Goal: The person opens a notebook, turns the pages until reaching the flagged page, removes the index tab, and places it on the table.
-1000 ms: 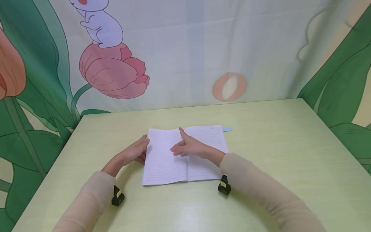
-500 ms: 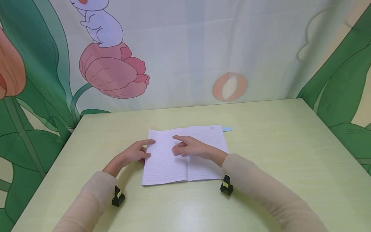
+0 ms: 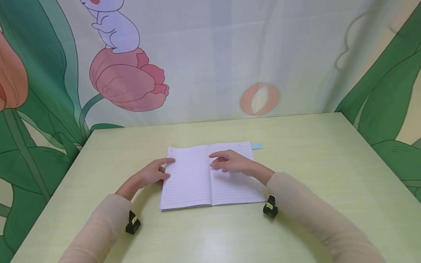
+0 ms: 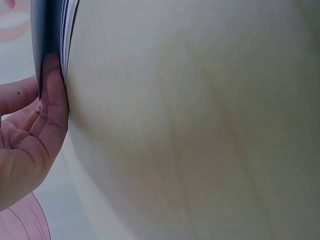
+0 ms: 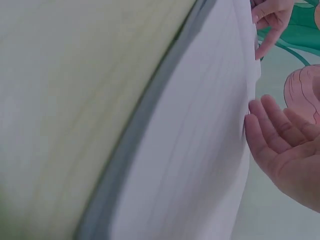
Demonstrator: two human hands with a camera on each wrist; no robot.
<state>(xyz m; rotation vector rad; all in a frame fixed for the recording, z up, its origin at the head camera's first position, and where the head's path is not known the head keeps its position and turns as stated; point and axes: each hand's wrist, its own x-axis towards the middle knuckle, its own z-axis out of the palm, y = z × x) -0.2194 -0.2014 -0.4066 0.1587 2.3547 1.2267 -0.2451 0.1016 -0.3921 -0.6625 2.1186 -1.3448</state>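
A lined notebook [image 3: 190,188] lies spread on the table, both visible pages ruled and without handwriting. At its left edge my left hand [image 3: 151,172] pinches the pages, thumb and index finger on top, other fingers beneath. The left wrist view shows those fingers of the left hand [image 4: 37,127] tucked between leaves under the page. Over the right page, near the center fold, hovers my right hand [image 3: 234,162], its fingers loosely bent and holding nothing. In the right wrist view the fingertips of the right hand [image 5: 290,150] are right at the paper [image 5: 190,130].
A pale blue tab [image 3: 257,146] sticks out past the notebook's top right corner. The light wooden table [image 3: 315,153] meets a printed curtain [image 3: 197,65] at the back. Black wrist cameras, such as the right one [image 3: 270,207], hang under both sleeves.
My left thumb and index finger have come over the page's left edge and stay there. The right hand has moved right, from the left page across the fold to the right page.
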